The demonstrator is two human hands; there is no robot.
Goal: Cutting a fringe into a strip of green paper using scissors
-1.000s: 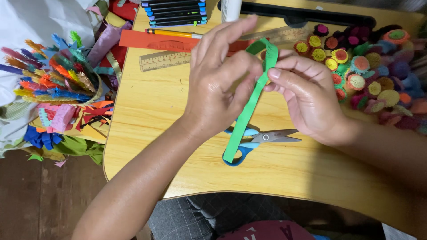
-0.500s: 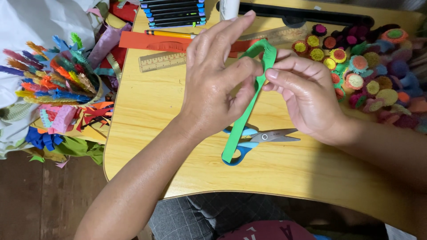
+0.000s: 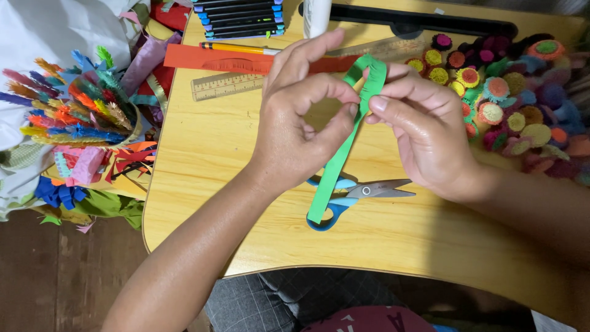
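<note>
Green fringed paper strip [image 3: 337,169], curled at top, pinched by left hand [image 3: 295,132] and right hand [image 3: 424,132].

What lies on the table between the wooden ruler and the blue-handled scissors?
In the head view, the left hand and the green paper strip cross that stretch above the table.

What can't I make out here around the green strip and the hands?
Head view only:
- Strip top: the left hand and right hand cover how it is rolled.
- Scissors: strip and left hand cover part of the handles.
- Bottle: cut off by the top edge.
- Paper flowers at right: blurred.
</note>
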